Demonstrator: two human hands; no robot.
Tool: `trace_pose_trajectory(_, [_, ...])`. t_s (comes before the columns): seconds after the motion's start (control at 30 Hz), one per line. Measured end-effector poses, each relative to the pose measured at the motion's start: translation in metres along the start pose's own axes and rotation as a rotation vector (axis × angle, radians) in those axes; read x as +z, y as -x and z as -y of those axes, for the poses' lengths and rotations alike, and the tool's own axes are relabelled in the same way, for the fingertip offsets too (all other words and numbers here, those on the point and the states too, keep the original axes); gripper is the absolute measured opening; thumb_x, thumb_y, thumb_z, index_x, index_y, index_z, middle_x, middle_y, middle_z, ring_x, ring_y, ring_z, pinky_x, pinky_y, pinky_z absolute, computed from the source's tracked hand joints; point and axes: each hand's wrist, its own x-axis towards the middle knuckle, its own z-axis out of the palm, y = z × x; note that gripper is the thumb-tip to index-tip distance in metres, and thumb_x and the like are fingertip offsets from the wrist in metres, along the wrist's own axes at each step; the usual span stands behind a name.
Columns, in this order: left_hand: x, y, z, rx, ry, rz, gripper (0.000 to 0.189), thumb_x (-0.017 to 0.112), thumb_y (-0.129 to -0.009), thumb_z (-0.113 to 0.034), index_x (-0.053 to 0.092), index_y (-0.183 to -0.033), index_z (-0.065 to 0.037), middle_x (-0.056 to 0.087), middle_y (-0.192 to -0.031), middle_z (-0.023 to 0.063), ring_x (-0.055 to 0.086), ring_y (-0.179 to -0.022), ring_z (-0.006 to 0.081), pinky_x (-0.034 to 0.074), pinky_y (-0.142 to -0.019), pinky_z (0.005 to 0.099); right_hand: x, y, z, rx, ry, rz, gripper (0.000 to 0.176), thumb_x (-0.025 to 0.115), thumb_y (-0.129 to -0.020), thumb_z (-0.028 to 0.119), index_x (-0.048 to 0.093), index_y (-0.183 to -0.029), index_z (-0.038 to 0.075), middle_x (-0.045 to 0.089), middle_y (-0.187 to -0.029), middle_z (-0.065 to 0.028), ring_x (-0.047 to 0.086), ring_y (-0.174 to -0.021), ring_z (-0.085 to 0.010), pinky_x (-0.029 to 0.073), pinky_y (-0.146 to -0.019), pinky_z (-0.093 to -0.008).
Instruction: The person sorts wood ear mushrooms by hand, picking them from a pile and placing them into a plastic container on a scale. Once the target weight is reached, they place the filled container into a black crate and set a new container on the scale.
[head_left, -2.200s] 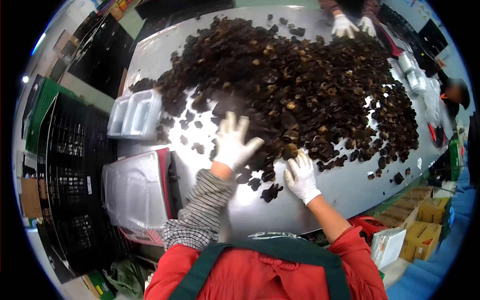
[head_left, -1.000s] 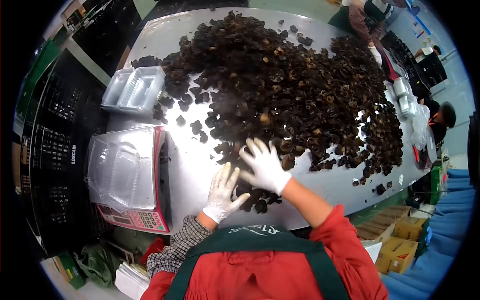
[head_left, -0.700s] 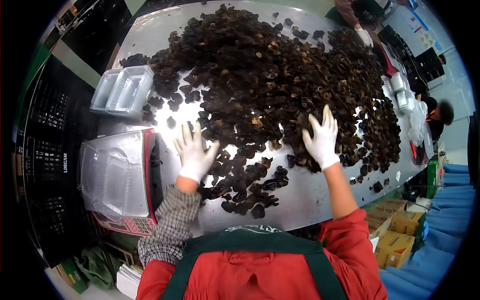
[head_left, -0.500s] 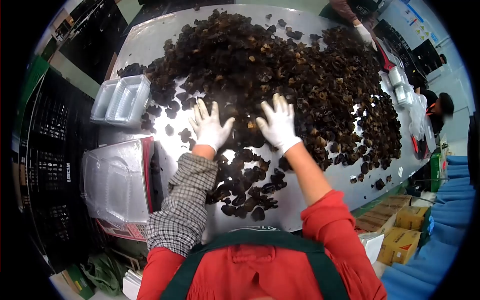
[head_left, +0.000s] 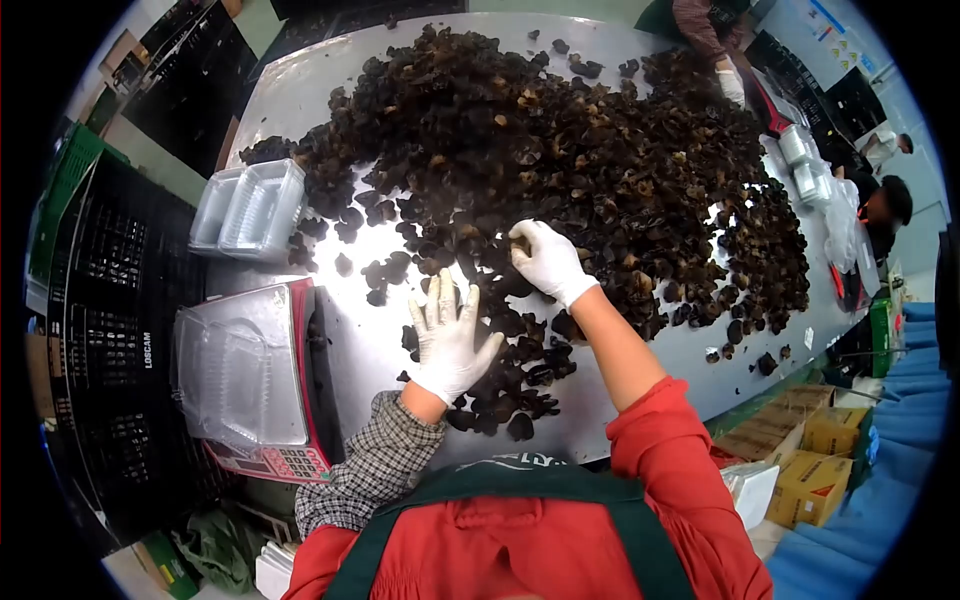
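Stretching across the middle of the frame, a steel bench (head_left: 650,375) is carrying a broad heap of dark wood ear mushrooms (head_left: 560,130), with a smaller loose cluster of them lying near the lower centre, close to the person in the red top and green apron. The left hand (head_left: 447,335), in a white glove, is resting palm down on that cluster, its fingers (head_left: 445,290) spreading open and flat. The right hand (head_left: 548,260), also gloved, is reaching to the near edge of the heap just above it, its fingers (head_left: 522,240) curling down among the pieces; whether they are gripping any cannot be told. At the left, a scale (head_left: 300,455) is bearing a clear plastic tray (head_left: 245,365), and a stack of clear plastic trays (head_left: 250,205) is sitting above it beside the heap. Black crates (head_left: 110,300) are standing along the left edge. At the upper right, a co-worker's gloved hand (head_left: 733,85) is touching the far side of the heap, and cardboard boxes (head_left: 815,480) are lying at the lower right.
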Motion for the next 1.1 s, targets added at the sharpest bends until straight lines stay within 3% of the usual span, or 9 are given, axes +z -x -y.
trace_pose_trajectory(0.1, [-0.016,0.000,0.001,0.053,0.156,-0.215,0.074,0.074,-0.076,-0.026,0.040,-0.138,-0.003,0.025,-0.147,0.0275,0.025,-0.137,0.0409,0.019,-0.112,0.0519,-0.031,0.018,0.025,0.150,-0.596,-0.068,0.015,0.061,-0.086,0.005,0.058,-0.101,0.004,0.054,-0.083,0.0038,0.048,-0.070,-0.0028,0.044,-0.064,-0.0183])
trace_pose_trajectory(0.23, [-0.051,-0.006,-0.032,0.262,0.541,-0.336,0.067,0.075,-0.074,-0.009,0.046,-0.134,-0.003,0.045,-0.138,0.0205,0.047,-0.126,0.0342,0.039,-0.103,0.0394,-0.065,0.062,0.057,0.198,-0.926,0.119,0.020,0.064,-0.088,0.012,0.056,-0.104,0.005,0.057,-0.089,0.0014,0.052,-0.076,-0.0048,0.046,-0.069,-0.0205])
trace_pose_trajectory(0.37, [-0.049,0.005,-0.058,0.138,1.126,-0.079,0.030,0.063,-0.084,0.003,0.062,-0.113,-0.004,0.064,-0.110,0.0104,0.066,-0.092,0.0181,0.053,-0.082,0.0267,-0.078,0.111,0.079,0.257,-0.897,0.133,0.016,0.059,-0.093,0.018,0.058,-0.100,0.004,0.059,-0.078,0.0006,0.053,-0.061,-0.0050,0.044,-0.055,-0.0192])
trace_pose_trajectory(0.43, [-0.049,0.013,-0.056,-0.127,1.554,0.171,0.020,0.059,-0.089,0.000,0.063,-0.109,-0.001,0.066,-0.103,0.0090,0.065,-0.088,0.0150,0.053,-0.078,0.0250,-0.087,0.131,0.076,0.277,-0.971,0.120,0.019,0.052,-0.097,0.020,0.061,-0.096,0.003,0.061,-0.075,-0.0013,0.055,-0.057,-0.0052,0.046,-0.052,-0.0191])
trace_pose_trajectory(0.57, [-0.047,0.033,-0.073,-0.136,1.898,0.371,0.014,0.054,-0.095,-0.009,0.061,-0.103,0.000,0.068,-0.095,0.0101,0.065,-0.084,0.0147,0.052,-0.077,0.0265,-0.093,0.170,0.091,0.287,-1.008,-0.004,0.023,0.051,-0.098,0.022,0.061,-0.101,0.002,0.062,-0.076,-0.0016,0.057,-0.058,-0.0072,0.047,-0.054,-0.0192])
trace_pose_trajectory(0.77, [-0.030,0.064,-0.109,-0.228,1.538,0.457,0.018,0.057,-0.093,-0.016,0.062,-0.103,-0.001,0.066,-0.087,0.0051,0.061,-0.078,0.0098,0.049,-0.071,0.0234,-0.102,0.222,0.098,0.303,-0.853,-0.051,0.026,0.057,-0.094,0.021,0.060,-0.109,0.000,0.060,-0.080,-0.0027,0.055,-0.062,-0.0088,0.048,-0.059,-0.0222])
trace_pose_trajectory(0.9, [-0.022,0.089,-0.121,0.135,1.056,0.622,0.026,0.063,-0.089,-0.020,0.063,-0.105,0.001,0.067,-0.090,0.0071,0.062,-0.083,0.0140,0.051,-0.078,0.0276,-0.142,0.298,0.047,0.560,-0.671,0.082,0.024,0.060,-0.089,0.015,0.062,-0.110,0.003,0.061,-0.078,-0.0021,0.057,-0.070,-0.0093,0.048,-0.064,-0.0235])
trace_pose_trajectory(0.97, [-0.023,0.084,-0.102,0.244,0.879,0.424,0.024,0.066,-0.085,-0.016,0.064,-0.104,-0.002,0.062,-0.104,0.0092,0.061,-0.095,0.0185,0.049,-0.083,0.0304,-0.161,0.345,0.019,0.764,-0.581,0.012,0.032,0.064,-0.087,0.021,0.061,-0.113,0.003,0.062,-0.074,-0.0049,0.063,-0.075,-0.0169,0.051,-0.069,-0.0291])
trace_pose_trajectory(1.1, [-0.013,0.044,-0.022,0.287,0.386,-0.335,0.027,0.066,-0.078,-0.014,0.063,-0.101,-0.001,0.062,-0.108,0.0173,0.058,-0.102,0.0333,0.046,-0.092,0.0416,-0.174,0.394,-0.017,0.854,0.563,-0.034,0.053,0.073,-0.078,0.031,0.058,-0.118,-0.001,0.063,-0.110,-0.0215,0.064,-0.099,-0.0325,0.050,-0.084,-0.0371])
